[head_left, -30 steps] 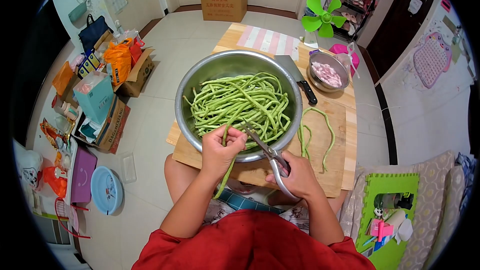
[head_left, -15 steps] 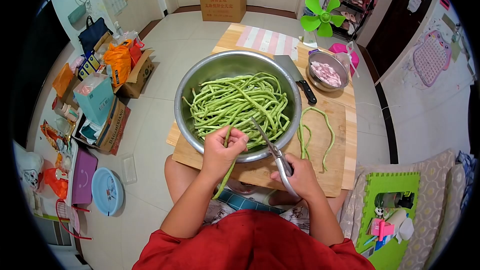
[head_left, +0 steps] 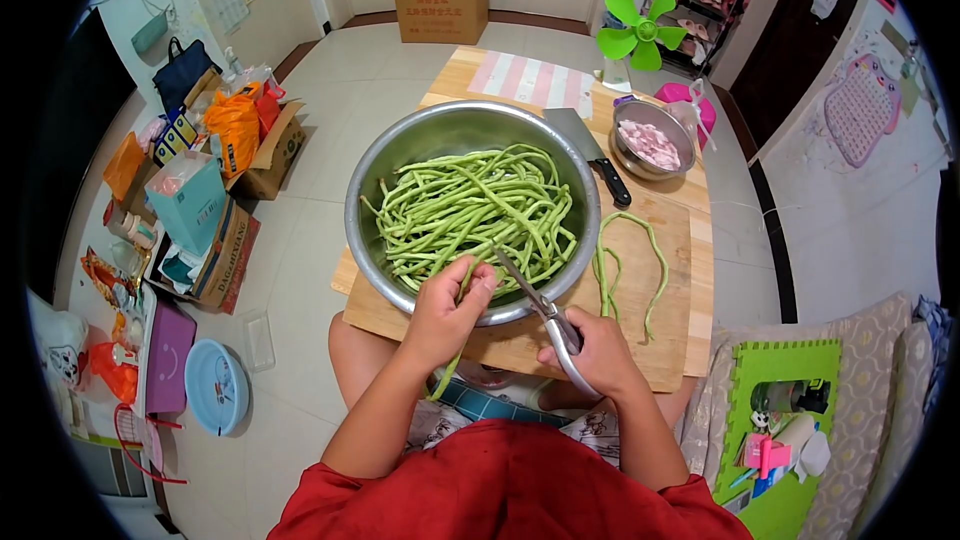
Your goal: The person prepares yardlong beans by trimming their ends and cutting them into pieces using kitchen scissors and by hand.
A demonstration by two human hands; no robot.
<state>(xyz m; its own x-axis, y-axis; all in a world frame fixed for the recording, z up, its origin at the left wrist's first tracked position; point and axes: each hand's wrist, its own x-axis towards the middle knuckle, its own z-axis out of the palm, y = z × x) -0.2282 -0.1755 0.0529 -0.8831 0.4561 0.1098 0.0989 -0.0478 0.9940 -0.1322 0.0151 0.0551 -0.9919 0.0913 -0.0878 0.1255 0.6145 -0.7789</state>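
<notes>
A big steel bowl (head_left: 368,268) full of long green beans (head_left: 470,210) stands on a wooden board. At its near rim my left hand (head_left: 447,312) pinches one long bean (head_left: 447,376), whose lower end hangs below the hand. My right hand (head_left: 598,352) is wrapped round the handles of the scissors (head_left: 545,308); their blades point up and left over the bowl's near rim, close to my left fingertips. Two or so loose beans (head_left: 657,250) lie on the board (head_left: 655,360) to the right of the bowl.
A cleaver (head_left: 610,182) lies right of the bowl, beside a small metal bowl of pale pink meat (head_left: 648,144). Behind are a striped mat (head_left: 530,80) and a green-bladed fan (head_left: 645,30). Boxes and bags (head_left: 235,130) and a blue basin (head_left: 216,388) stand on the left.
My left hand has shifted slightly right with the bean. The scissors' blades, spread wider half a second ago, now look closer together, and their tips have moved a little left and down.
</notes>
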